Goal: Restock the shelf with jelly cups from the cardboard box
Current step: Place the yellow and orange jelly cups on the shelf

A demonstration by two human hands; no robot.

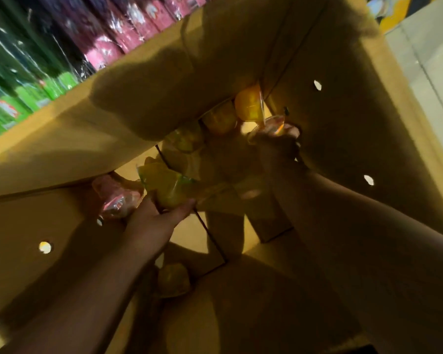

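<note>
Head view: left grip (pixel 152 221) holds yellow jelly cup (pixel 167 185), right grip (pixel 279 149) holds orange cup (pixel 267 127).

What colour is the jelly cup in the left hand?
Yellow translucent plastic jelly cup, gripped by left hand; head view.

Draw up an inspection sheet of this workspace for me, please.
Surface: deep brown cardboard box, dim inside.
Job's things: orange-yellow plastic jelly cup at the far end; pink jelly cup by the left wall.
Clutter: nothing seen.
Hands: left hand grips a yellow jelly cup; right hand holds a clear-lidded jelly cup.
Cables: nothing seen.
Surroundings: green and pink shelf packets; pale tiled floor.
</note>
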